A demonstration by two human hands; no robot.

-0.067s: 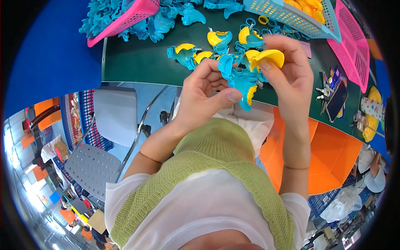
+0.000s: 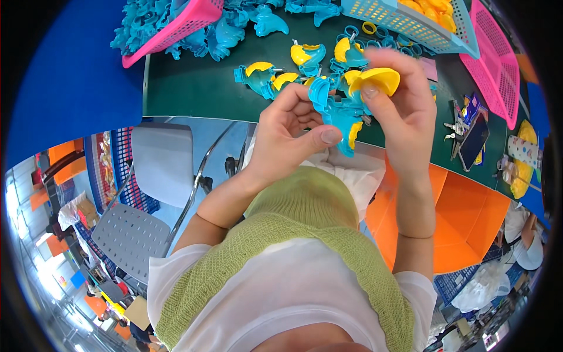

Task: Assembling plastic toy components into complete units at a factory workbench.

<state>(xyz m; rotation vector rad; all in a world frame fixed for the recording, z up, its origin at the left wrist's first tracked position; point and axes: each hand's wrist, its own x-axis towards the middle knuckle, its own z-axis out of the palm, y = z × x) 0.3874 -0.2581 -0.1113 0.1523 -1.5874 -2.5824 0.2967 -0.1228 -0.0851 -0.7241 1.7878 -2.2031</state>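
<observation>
My left hand (image 2: 286, 136) is closed on a blue molded plastic part (image 2: 338, 116), its thumb along the near side. A yellow insert (image 2: 354, 134) shows at the part's lower right edge. Between thumb and fingers, my right hand (image 2: 404, 105) pinches a curved yellow plastic piece (image 2: 384, 78) just above the blue part's upper right. Whether the two touch is hidden by overlap. Behind my hands, several blue-and-yellow assemblies, such as one at the left (image 2: 256, 78) and one farther back (image 2: 308, 56), lie on the green tabletop (image 2: 193, 88).
Blue parts (image 2: 226, 32) are heaped at the far left around a pink basket (image 2: 176, 32). A light blue basket (image 2: 410, 29) with yellow pieces stands far right, beside a pink basket (image 2: 492, 64). Keys and a phone (image 2: 474, 142) lie right. An orange bin (image 2: 457, 217) sits below the table edge.
My right hand has shifted slightly left with the yellow piece, which has tilted a little toward the blue part. My left hand has barely moved.
</observation>
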